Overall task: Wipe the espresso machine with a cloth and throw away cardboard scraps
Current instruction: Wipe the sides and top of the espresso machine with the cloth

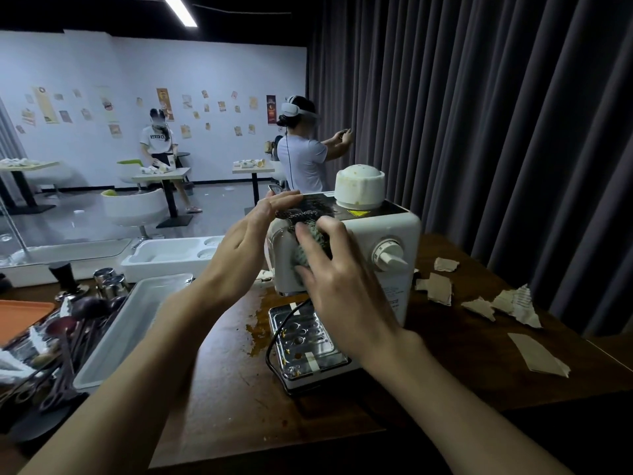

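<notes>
A white espresso machine (383, 231) stands on the brown counter (226, 365), with its metal drip tray (301, 341) toward me. My right hand (342, 282) presses a grey-green cloth (308, 248) against the machine's front, fingers curled over it. With straight fingers, my left hand (253, 231) rests against the machine's upper left edge, touching the dark end of the cloth. Several torn cardboard scraps (440, 287) lie on the counter to the right of the machine, with a larger piece (537, 354) nearer me.
A white tray (130, 323) and a pile of dark utensils (65, 341) sit at left, beside an orange tray (20, 317). Brown stains (257, 334) mark the counter by the drip tray. A dark curtain (496, 132) hangs behind. Two people stand at tables in the far room.
</notes>
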Motion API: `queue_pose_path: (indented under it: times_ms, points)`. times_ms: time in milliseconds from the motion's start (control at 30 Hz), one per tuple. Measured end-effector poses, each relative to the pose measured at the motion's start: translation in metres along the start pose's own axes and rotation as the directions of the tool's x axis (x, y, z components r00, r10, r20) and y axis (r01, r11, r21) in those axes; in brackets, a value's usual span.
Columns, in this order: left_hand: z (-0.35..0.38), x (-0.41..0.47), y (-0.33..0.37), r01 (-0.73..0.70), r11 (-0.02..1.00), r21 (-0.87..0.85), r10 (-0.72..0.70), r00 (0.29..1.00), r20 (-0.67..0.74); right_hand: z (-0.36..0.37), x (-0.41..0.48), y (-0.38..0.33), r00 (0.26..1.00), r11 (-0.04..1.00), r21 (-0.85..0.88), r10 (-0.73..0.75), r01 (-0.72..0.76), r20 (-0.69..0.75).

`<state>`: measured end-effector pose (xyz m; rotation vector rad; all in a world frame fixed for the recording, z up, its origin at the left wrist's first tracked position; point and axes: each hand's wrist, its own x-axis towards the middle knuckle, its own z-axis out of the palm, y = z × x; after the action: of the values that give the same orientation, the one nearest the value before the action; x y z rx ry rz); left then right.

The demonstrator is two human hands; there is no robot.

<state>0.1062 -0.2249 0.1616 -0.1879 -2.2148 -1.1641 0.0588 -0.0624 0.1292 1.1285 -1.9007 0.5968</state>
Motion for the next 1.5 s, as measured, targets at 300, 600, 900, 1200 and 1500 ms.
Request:
queue_pose_path:
  times_ms: [300,600,900,1200,1500]
  points:
    - [0.001,0.0,-0.001,0.033,0.999,0.003,-0.033,0.999,-0.004,0.01,-0.016,0.011,0.922,0.959,0.188,0.259,-0.211,-0.286]
    - [0.005,-0.004,-0.002,-0.04,0.996,0.076,0.041,0.999,-0.016,0.017,-0.022,0.016,0.923,0.962,0.214,0.233,-0.172,-0.307]
    - [0.009,-0.003,-0.005,-0.083,0.995,0.056,0.083,0.997,0.003,0.029,-0.026,0.001,0.942,0.942,0.318,0.198,-0.106,-0.271]
    - [0.023,-0.006,0.0,-0.056,0.991,0.123,0.068,0.993,-0.099,0.038,-0.037,-0.011,0.954,0.951,0.288,0.186,-0.115,-0.233]
    - [0.058,0.003,0.019,0.207,0.946,0.249,-0.08,0.894,-0.44,-0.004,-0.069,0.026,0.892,0.895,0.316,0.393,-0.316,-0.221]
